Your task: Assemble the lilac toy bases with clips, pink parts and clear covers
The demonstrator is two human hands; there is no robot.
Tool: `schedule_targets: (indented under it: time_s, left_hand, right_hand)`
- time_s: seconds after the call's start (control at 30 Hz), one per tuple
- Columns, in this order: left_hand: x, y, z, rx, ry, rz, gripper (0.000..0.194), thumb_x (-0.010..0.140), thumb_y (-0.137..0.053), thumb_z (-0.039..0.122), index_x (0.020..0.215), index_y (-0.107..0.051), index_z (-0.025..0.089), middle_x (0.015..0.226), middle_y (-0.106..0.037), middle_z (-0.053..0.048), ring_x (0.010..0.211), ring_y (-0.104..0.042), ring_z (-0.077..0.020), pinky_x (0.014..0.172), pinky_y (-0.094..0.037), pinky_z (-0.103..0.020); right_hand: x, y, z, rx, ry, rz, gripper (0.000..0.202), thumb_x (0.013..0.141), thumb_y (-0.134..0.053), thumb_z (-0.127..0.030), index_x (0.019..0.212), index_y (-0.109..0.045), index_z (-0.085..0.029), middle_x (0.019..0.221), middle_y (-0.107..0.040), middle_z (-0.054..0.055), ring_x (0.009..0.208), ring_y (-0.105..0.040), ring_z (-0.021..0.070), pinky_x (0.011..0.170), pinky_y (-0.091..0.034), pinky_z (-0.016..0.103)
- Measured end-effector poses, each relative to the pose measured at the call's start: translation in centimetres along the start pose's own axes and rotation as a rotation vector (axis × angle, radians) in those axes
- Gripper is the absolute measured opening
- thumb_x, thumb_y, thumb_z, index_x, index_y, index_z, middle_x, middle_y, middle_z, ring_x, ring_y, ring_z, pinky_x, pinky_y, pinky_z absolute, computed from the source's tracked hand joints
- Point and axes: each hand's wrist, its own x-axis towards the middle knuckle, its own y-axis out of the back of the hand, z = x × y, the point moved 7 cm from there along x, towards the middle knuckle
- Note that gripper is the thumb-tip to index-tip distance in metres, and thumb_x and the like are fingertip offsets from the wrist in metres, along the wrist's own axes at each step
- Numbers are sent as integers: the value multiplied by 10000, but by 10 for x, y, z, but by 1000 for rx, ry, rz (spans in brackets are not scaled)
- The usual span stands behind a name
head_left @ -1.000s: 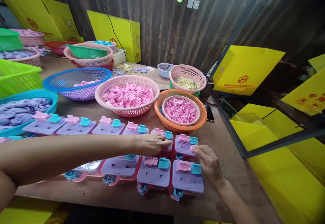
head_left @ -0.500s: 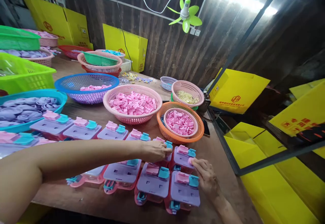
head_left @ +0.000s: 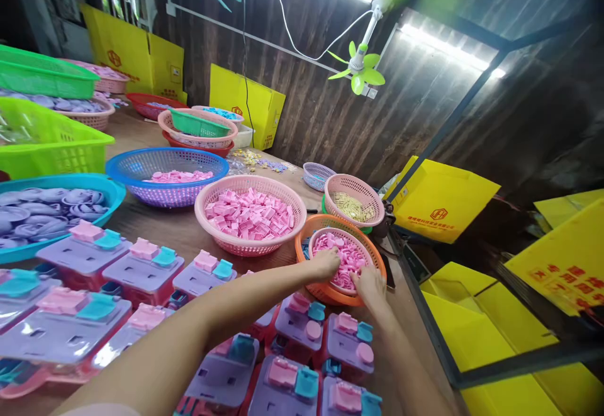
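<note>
Both my hands reach into a small pink basket (head_left: 365,253) of small pink plastic pieces (head_left: 348,258), which sits inside an orange basket (head_left: 381,258). My left hand (head_left: 327,264) is at the basket's left side, fingers curled down onto the pieces; what they pinch is hidden. At the front right rim, my right hand (head_left: 370,284) has its fingertips drawn together among the pieces, and I cannot make out what is between them. Nearer me stand rows of purple-lidded boxes with pink and blue clips. Two of them, one box (head_left: 295,325) and its right neighbour (head_left: 350,343), carry a round pink piece on the lid.
A larger pink basket (head_left: 202,214) of pink clips stands to the left, with a blue basket (head_left: 117,170) beyond. Behind the orange basket is a pink basket (head_left: 377,205) of pale yellow pieces. A dark metal frame (head_left: 431,328) runs along the table's right edge, with yellow cartons (head_left: 495,340) past it.
Both hands have left the box lids and moved forward into the small pink basket. Round pink pieces now show on two lids. The view has shifted.
</note>
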Motion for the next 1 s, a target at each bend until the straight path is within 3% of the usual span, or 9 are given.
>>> schedule_targets:
  time_s: [0.1, 0.2, 0.37, 0.43, 0.57, 0.63, 0.73, 0.87, 1.0]
  left_hand:
    - [9, -4, -11, -87, 54, -27, 160, 643, -553, 22, 758, -662, 43, 911, -636, -207, 866, -623, -321, 739, -493, -398]
    - [8, 4, -19, -227, 86, -24, 90, 622, -652, 84, 712, -659, 81, 746, -655, -129, 846, -632, -306, 773, -493, -391]
    - [-11, 27, -31, -535, 143, -22, 190, 829, -532, 239, 921, -630, 104, 699, -652, -60, 645, -655, -164, 651, -534, -288]
    - [-24, 31, -36, -774, 206, -47, 203, 863, -485, 208, 1006, -589, 108, 725, -654, -49, 606, -649, -126, 648, -543, -270]
    - [-55, 36, -46, -1440, 379, -64, 193, 776, -639, 177, 954, -590, 120, 777, -649, -38, 698, -653, -113, 747, -540, -268]
    - [-72, 43, -51, -1578, 408, -29, 208, 735, -694, 173, 912, -600, 117, 782, -646, -35, 728, -646, -104, 764, -524, -244]
    - [-105, 55, -58, -1608, 390, -18, 234, 703, -724, 151, 905, -616, 106, 800, -649, -43, 772, -639, -106, 771, -500, -227]
    - [-164, 71, -68, -1452, 322, -141, 217, 716, -722, 227, 870, -642, 96, 843, -654, -53, 758, -618, -102, 769, -483, -249]
    - [-225, 90, -86, -1220, 317, -152, 250, 737, -694, 311, 880, -653, 111, 846, -655, -44, 736, -602, -113, 774, -481, -280]
  right_hand:
    - [-2, -10, 1, 6, -8, -18, 162, 694, -637, -326, 623, -617, -181, 775, -614, 98, 762, -584, 227, 641, -428, 346]
    - [-3, -9, 6, 53, -11, -23, 153, 681, -624, -339, 683, -625, -186, 824, -622, 77, 786, -576, 219, 641, -409, 325]
    - [-1, -4, 10, 226, -23, -21, 267, 726, -548, -432, 785, -601, -177, 781, -648, 53, 770, -599, 236, 675, -411, 355]
    - [0, -4, 10, 318, -35, -24, 308, 740, -529, -469, 803, -580, -172, 720, -644, 45, 696, -609, 222, 660, -434, 358]
    - [0, 1, 1, 488, -41, -52, 366, 767, -514, -515, 853, -560, -162, 764, -651, 65, 639, -618, 193, 615, -486, 335]
    - [-6, 9, -17, 568, -26, -101, 375, 772, -533, -510, 896, -567, -158, 818, -660, 71, 662, -627, 184, 635, -507, 327]
    - [-28, 26, -63, 724, 31, -231, 348, 790, -561, -467, 962, -579, -165, 887, -668, 73, 713, -635, 177, 674, -523, 320]
    - [-72, 49, -138, 817, 186, -383, 236, 829, -560, -383, 960, -598, -190, 839, -672, 53, 705, -629, 169, 638, -518, 287]
    - [-106, 48, -194, 694, 400, -408, 92, 836, -564, -250, 902, -610, -206, 808, -648, 21, 713, -603, 150, 668, -497, 275]
